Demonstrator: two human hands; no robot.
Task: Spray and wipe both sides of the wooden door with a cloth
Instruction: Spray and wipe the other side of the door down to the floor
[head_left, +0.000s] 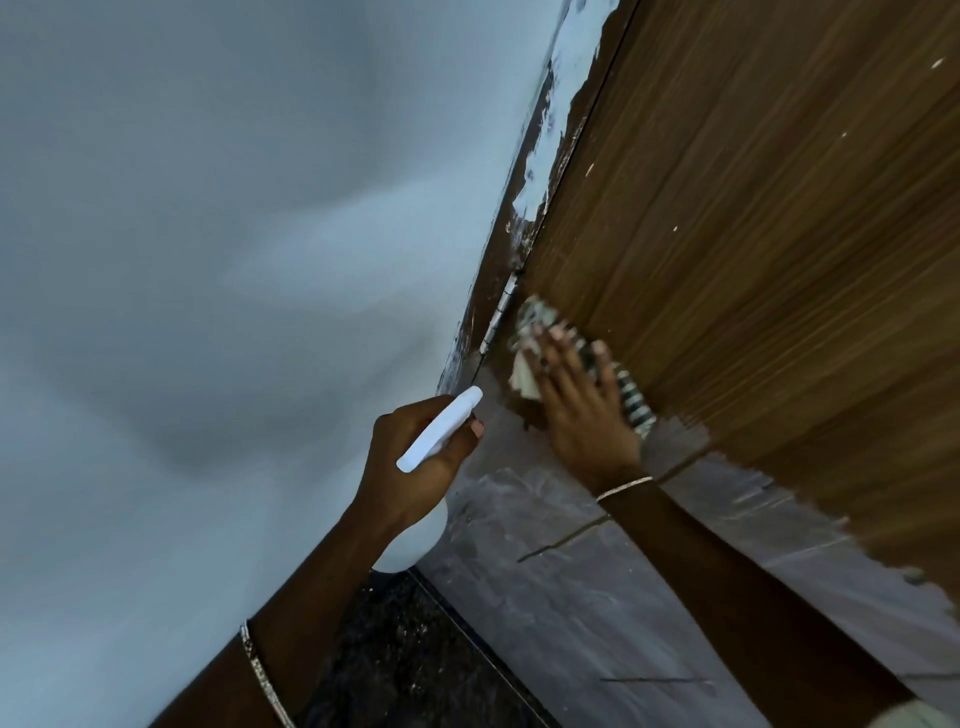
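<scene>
**Head view: cloth on door, near hinge side**

Background: a pale blue-white wall (208, 260) fills the left half. The wooden door (753, 234) fills the right, brown with a vertical grain and a few small white specks. Between them runs the door frame (550, 171), smeared with patchy white paint. A small metal hinge (501, 312) sits on the seam. The lower part of the door is a grey, streaked band (597, 597) with a ragged edge where it meets the brown. A strip of dark speckled floor (405, 649) shows at the bottom, between the wall and the door.

Hands:
- The right hand (582, 410) lies flat with its fingers straight and spread, pressing the cloth (636, 402) against the door face. It isn't curled round anything. This area is motion-blurred.
- The cloth is striped dark and white, bunched under the palm. It pokes out above the fingertips and along the right side of the hand. It touches the door just beside the hinge, at the line between the brown and the grey.
- The left hand (415, 457) has its fingers wrapped round the neck of a white spray bottle (439, 431). The nozzle points up and right toward the frame. The bottle's rounded body hangs below the wrist, in front of the wall. The bottle is near the door but not touching it.

Other: a thin bracelet (623, 488) is on the right wrist and a bangle (265, 675) on the left forearm.
</scene>
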